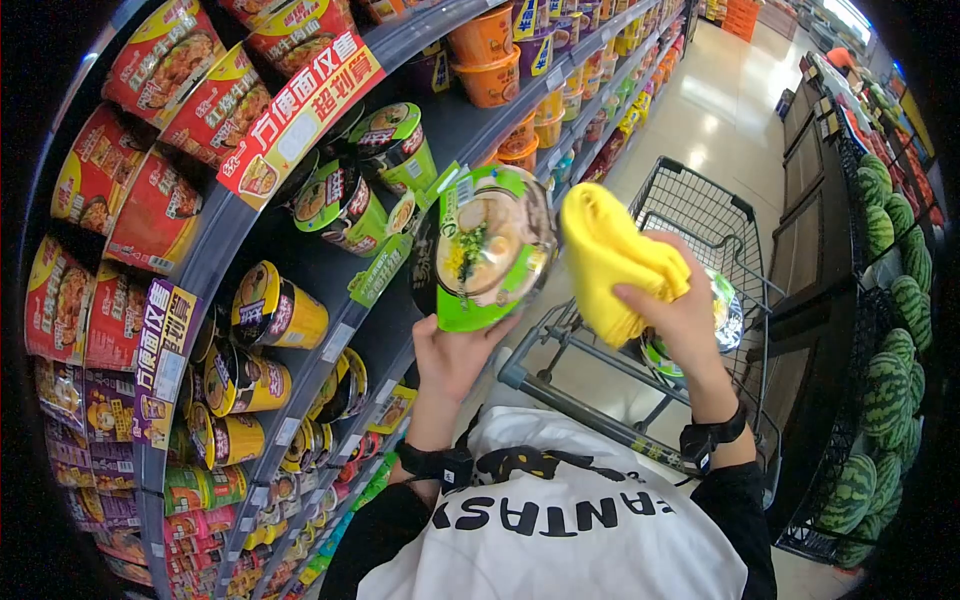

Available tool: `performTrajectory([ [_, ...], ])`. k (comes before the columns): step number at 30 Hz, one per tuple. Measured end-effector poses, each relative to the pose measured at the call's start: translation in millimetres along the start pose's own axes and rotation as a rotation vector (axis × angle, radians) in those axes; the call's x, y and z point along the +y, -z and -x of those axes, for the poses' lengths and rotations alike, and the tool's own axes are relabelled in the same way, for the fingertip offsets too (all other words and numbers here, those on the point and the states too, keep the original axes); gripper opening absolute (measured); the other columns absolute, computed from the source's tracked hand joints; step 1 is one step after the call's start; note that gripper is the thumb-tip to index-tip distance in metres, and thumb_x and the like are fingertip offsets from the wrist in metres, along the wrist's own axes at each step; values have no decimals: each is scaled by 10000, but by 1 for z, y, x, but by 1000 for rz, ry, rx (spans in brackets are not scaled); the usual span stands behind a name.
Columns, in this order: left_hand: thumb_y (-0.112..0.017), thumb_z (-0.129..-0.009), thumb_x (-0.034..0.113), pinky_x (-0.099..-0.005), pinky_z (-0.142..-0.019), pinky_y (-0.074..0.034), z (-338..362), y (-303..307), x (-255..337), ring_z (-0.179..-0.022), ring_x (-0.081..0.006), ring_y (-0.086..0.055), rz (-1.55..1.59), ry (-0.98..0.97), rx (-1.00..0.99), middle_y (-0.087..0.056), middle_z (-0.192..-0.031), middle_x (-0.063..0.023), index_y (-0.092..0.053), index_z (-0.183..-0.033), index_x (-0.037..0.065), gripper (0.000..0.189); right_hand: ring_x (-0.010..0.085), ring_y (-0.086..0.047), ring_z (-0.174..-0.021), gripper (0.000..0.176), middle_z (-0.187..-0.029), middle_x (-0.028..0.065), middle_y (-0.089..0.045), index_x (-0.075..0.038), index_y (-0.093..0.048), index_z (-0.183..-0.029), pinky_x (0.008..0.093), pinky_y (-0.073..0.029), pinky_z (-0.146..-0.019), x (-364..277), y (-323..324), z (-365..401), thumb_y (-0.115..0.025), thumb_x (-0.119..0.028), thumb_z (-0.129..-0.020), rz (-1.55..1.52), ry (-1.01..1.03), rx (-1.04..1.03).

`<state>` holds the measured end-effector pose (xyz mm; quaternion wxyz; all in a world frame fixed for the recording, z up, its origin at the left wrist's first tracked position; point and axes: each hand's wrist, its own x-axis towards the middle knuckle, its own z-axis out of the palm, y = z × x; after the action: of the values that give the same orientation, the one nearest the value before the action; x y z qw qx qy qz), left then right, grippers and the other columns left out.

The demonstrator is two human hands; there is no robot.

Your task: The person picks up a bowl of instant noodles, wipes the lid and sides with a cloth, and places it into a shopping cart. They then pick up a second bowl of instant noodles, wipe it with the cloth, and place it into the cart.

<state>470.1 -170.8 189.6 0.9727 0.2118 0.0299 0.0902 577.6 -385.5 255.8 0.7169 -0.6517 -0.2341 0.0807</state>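
My left hand (455,352) is closed around the base of an instant noodle bowl (492,245) with a green and black lid. The bowl is tilted so its lid, printed with noodles and egg, faces me. Folded yellow cloth (620,262) is gripped in my right hand (672,305), just right of the bowl and apart from it. Beyond the left hand, similar green noodle bowls (340,205) sit on the shelf. Partly hidden behind my right hand, a round package with a shiny lid (727,312) lies in the shopping cart (700,190).
Shelves on the left hold red noodle buckets (165,60), yellow noodle cups (278,308) and orange tubs (488,75). A price-strip sign (300,115) juts from one shelf edge. The cart handle (590,410) is close to my body. Watermelons (890,385) line a dark stand on the right.
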Motion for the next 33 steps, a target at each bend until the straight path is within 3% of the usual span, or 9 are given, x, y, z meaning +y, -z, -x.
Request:
performTrajectory([
  [5, -567, -705, 374, -501, -1039, -212, -2, 17, -8, -1111, -292, -406, 80, 64, -116, -385, -1299, -133, -340, -1290, 49, 707, 173, -544, -872, 393, -909, 65, -527, -65, -523, -974, 272, -426, -773, 3, -14, 10, -655, 26, -616, 253, 207, -292],
  [8, -585, -699, 374, -478, -1037, -222, -4, 11, -13, -1023, -253, -438, -56, -40, 20, -429, -1249, -121, -375, -1262, 52, 682, 204, -546, -852, 388, -898, 77, -525, -66, -525, -968, 280, -425, -767, -1, -18, 11, -637, 30, -608, 273, 186, -538],
  [13, -572, -716, 244, -427, -1064, -199, -6, 13, -18, -1234, -281, -331, -16, -22, -94, -390, -1303, -146, -337, -1279, 6, 654, 297, -546, -871, 386, -870, 115, -557, -50, -560, -929, 351, -444, -764, 13, -20, 15, -659, -19, -557, 313, 265, -971],
  [16, -579, -706, 207, -428, -1067, -199, -2, 13, -16, -1223, -278, -348, -74, -26, -43, -397, -1295, -145, -334, -1279, 5, 655, 305, -558, -826, 365, -833, 122, -572, -42, -573, -906, 356, -453, -750, 1, -5, 10, -664, -43, -553, 408, 161, -950],
  [21, -552, -688, 63, -436, -1050, -227, 2, 34, -19, -1229, -270, -347, -116, -40, -63, -389, -1307, -113, -289, -1310, 48, 675, 96, -546, -653, 213, -723, 40, -595, -16, -588, -845, 231, -440, -624, -17, 12, 5, -662, -187, -743, 270, -51, -486],
  [23, -539, -675, 12, -435, -1040, -246, 7, 42, -22, -1227, -270, -351, -152, -15, -45, -380, -1317, -97, -277, -1322, 82, 702, 84, -529, -646, 201, -718, 34, -589, -10, -588, -827, 225, -429, -607, -15, 9, 4, -644, -192, -764, 236, -133, -357],
  [27, -601, -605, 159, -450, -1032, -259, 14, 23, -29, -1213, -306, -371, -392, -33, 21, -395, -1311, -134, -309, -1304, 25, 769, 85, -490, -583, 207, -634, 48, -554, 12, -570, -763, 239, -397, -547, -6, 10, 5, -626, -187, -771, 302, -156, -279],
  [30, -595, -623, 208, -452, -1026, -269, 10, 24, -21, -1202, -308, -385, -170, -25, -112, -412, -1297, -141, -331, -1293, 18, 745, 106, -486, -552, 203, -597, 64, -537, 19, -562, -721, 254, -391, -532, -12, 16, 5, -628, -171, -750, 409, -114, -305],
  [33, -524, -720, 285, -418, -977, -348, 9, 23, -6, -1134, -285, -458, 28, 17, -42, -469, -1230, -154, -390, -1240, -5, 610, 124, -491, -546, 191, -585, 79, -529, 20, -566, -705, 262, -393, -533, -23, 22, 4, -628, -158, -732, 478, -69, -363],
])
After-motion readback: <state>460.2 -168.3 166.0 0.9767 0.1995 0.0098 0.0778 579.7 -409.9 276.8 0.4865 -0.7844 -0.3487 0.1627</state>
